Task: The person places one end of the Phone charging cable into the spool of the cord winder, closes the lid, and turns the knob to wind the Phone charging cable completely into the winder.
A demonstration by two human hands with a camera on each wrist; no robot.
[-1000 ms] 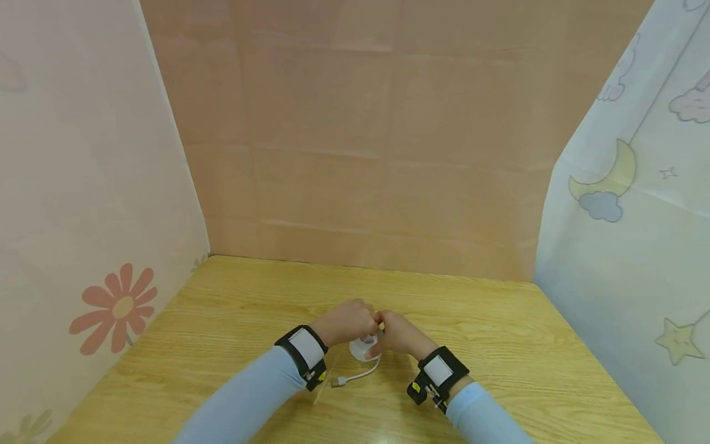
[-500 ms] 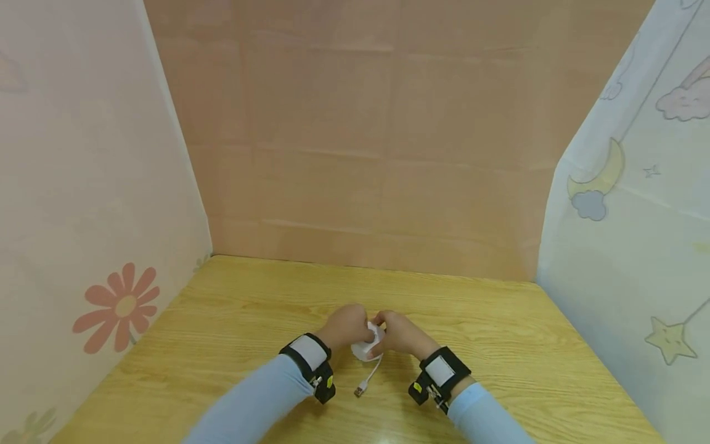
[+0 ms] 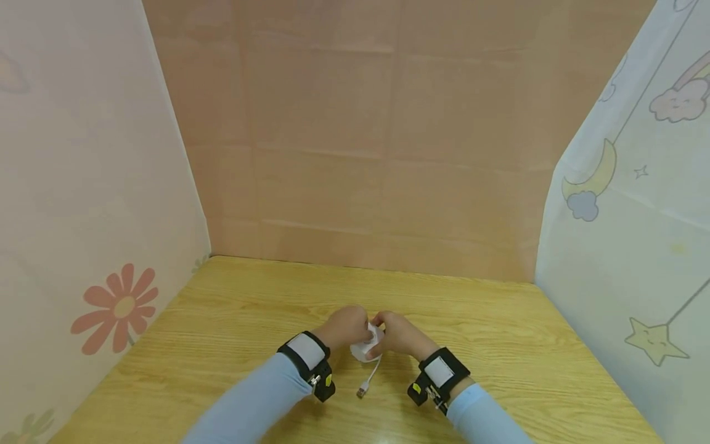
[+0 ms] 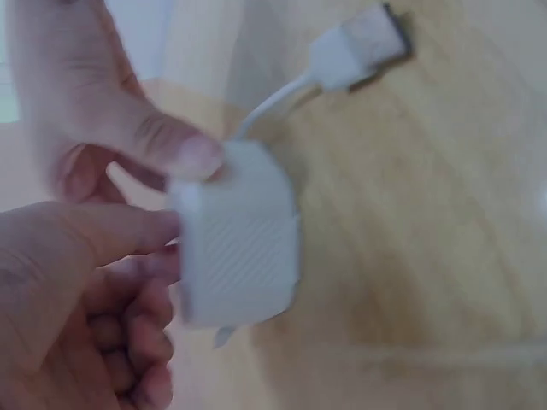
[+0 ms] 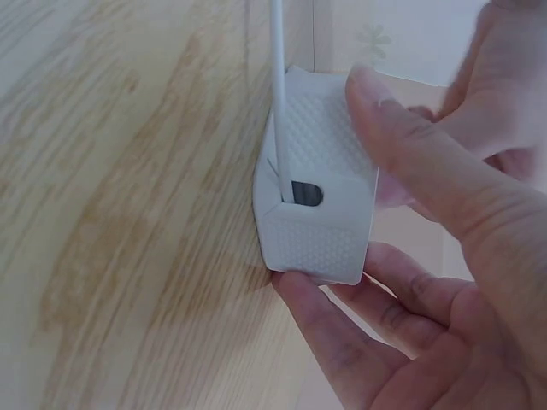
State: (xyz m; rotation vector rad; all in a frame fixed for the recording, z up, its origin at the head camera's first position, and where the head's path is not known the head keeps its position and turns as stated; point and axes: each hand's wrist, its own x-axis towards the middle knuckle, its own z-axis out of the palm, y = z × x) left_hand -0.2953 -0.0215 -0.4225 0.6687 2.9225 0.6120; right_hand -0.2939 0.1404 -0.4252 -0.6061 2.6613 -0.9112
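A small white many-sided case (image 3: 362, 351) with textured sides is held just in front of both hands. My right hand (image 3: 403, 336) grips it, thumb on one face and fingers at the opposite edge. My left hand (image 3: 345, 325) has its thumb and a finger at the case's open side; their tips are partly hidden, and the other fingers are curled. A white cable (image 5: 279, 102) comes out of a slot in the case, next to a dark opening. It ends in a USB plug (image 3: 362, 390) near the tabletop. The inside of the case is hidden.
The wood-grain table (image 3: 471, 327) runs back to a brown covered wall (image 3: 355, 154). Patterned sheets hang at the left (image 3: 111, 185) and right (image 3: 638, 246). A pale thin strip (image 4: 444, 354) lies on the table in the left wrist view.
The case has tilted and the left hand has moved slightly down and closer in. The USB plug has swung from pointing left to pointing toward the person. The right hand stays nearly still.
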